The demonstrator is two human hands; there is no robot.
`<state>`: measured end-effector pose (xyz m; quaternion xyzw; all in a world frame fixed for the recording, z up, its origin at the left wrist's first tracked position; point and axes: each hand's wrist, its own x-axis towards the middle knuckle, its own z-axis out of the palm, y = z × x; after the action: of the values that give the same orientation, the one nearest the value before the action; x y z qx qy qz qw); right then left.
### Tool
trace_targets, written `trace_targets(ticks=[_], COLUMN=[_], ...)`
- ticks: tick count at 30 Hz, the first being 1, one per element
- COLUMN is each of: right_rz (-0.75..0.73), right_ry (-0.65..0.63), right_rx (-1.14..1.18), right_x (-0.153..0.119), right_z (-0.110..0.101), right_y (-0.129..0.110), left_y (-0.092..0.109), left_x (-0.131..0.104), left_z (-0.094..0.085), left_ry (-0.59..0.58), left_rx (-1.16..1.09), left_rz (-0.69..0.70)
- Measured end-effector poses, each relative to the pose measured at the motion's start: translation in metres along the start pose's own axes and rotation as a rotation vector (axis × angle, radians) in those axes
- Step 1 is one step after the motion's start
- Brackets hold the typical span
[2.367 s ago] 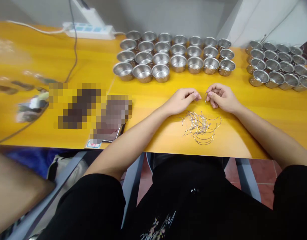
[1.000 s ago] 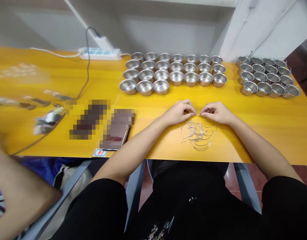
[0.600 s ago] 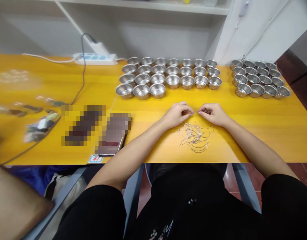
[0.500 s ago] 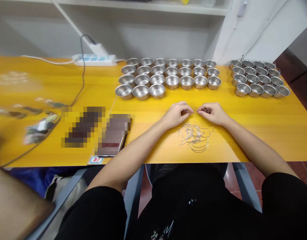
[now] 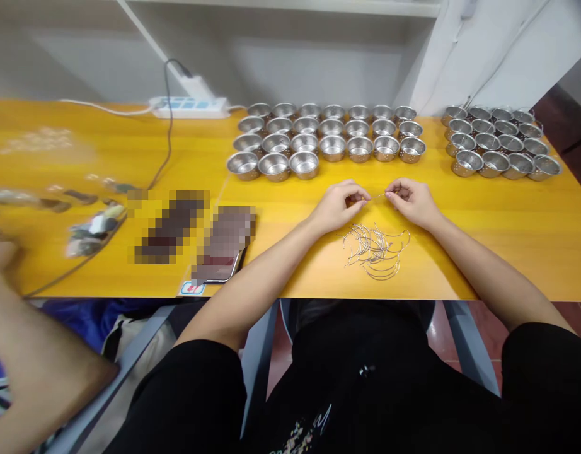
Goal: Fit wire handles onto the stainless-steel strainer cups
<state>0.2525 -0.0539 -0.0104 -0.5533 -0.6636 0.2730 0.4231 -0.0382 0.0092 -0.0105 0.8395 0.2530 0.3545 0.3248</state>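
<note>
Between my two hands runs a thin metal wire, pinched at its left end by my left hand and at its right end by my right hand. Both hands hover over the yellow table, fingers closed on the wire. Just below them lies a loose pile of curved wires. Beyond my hands stand rows of small perforated metal cups. More cups, some with wires across them, stand in rows at the back right.
Two pixelated dark flat objects lie left of my left forearm. A power strip with cables sits at the back. Another person's arm reaches in at far left, near small blurred items.
My hands have moved slightly apart, and more of the wire shows between them. The whole view has shifted a little. The other person's hand has come into sight at the left.
</note>
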Motion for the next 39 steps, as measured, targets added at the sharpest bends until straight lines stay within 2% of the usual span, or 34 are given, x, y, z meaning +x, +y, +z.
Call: trace_targets(ticks=[9,14,20,22,27,34,39], right_rz=[-0.004,0.039,0.084,0.083,-0.006,-0.177,-0.180], right_ry=[-0.039,-0.076,-0.059,-0.046,-0.036,-0.028,-0.060], right_rx=[0.012,0.135,0.237,0.232,0.090,-0.184,-0.211], right_x=[0.000,-0.001,0.001,0.001,-0.001,0.000,0.002], right_z=[-0.003,-0.004,-0.007,-0.007,-0.007,-0.014,-0.015], right_y=[-0.004,-0.008,-0.013,-0.013,-0.009,-0.004,-0.002], left_y=[0.002,0.003,-0.002,-0.004,-0.008,-0.013,-0.017], left_x=[0.003,0.004,0.003,0.004,0.005,0.005,0.005], left_z=[-0.004,-0.003,-0.002,-0.002,-0.006,-0.010,-0.009], left_ry=[0.120,0.142,0.154,0.145,0.116,0.069,0.051], left_rx=[-0.021,-0.070,-0.119,-0.114,-0.094,0.072,0.146], left_rz=[-0.129,-0.179,-0.097,-0.111,-0.142,-0.136,-0.164])
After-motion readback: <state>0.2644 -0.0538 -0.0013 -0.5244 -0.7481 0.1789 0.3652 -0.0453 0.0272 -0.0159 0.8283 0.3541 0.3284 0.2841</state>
